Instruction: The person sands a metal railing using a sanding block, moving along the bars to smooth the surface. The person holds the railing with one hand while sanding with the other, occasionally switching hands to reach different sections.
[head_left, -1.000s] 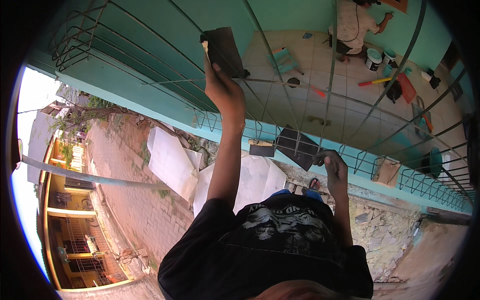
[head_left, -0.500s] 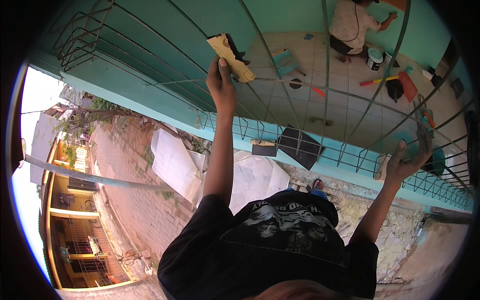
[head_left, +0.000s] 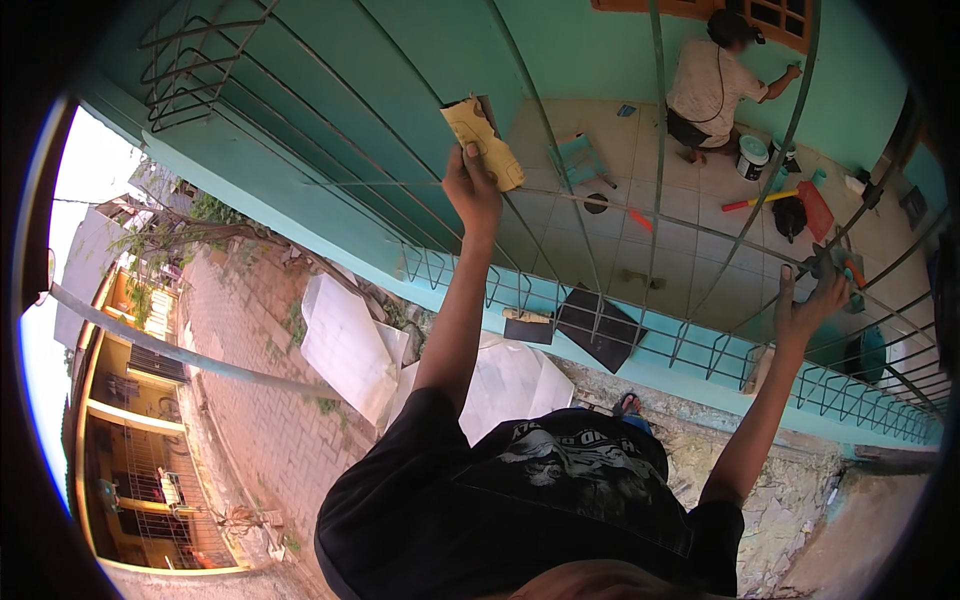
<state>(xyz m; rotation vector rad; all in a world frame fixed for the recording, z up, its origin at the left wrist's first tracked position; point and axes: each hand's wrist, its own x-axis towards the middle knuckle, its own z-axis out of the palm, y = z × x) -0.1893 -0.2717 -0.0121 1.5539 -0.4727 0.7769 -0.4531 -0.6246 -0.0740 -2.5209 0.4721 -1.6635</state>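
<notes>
My left hand [head_left: 472,195] pinches a folded piece of sandpaper [head_left: 484,145], tan-backed with a dark face, against a thin bar of the metal grille [head_left: 590,255]. The thumb lies on the tan side; the other fingers are mostly hidden behind it. My right hand [head_left: 808,308] is raised at the right side of the grille, by a crossing of bars. Its thumb and fingers stand apart, and I cannot tell how firmly they touch the metal. Below the grille, a black sheet [head_left: 600,328] and a smaller dark piece with a tan edge [head_left: 528,328] lie on the turquoise ledge [head_left: 480,318].
Beyond the bars, a co-worker [head_left: 715,85] crouches with one hand at the green wall. Paint buckets [head_left: 752,158], a red dustpan [head_left: 815,210] and a turquoise stool-like object [head_left: 580,160] stand on the tiles. White sheets [head_left: 345,345] lie outside.
My left hand and the sandpaper appear slightly further right and lower. My right hand has shifted left, its fingers now closer to the bar crossing. The view has tilted a little.
</notes>
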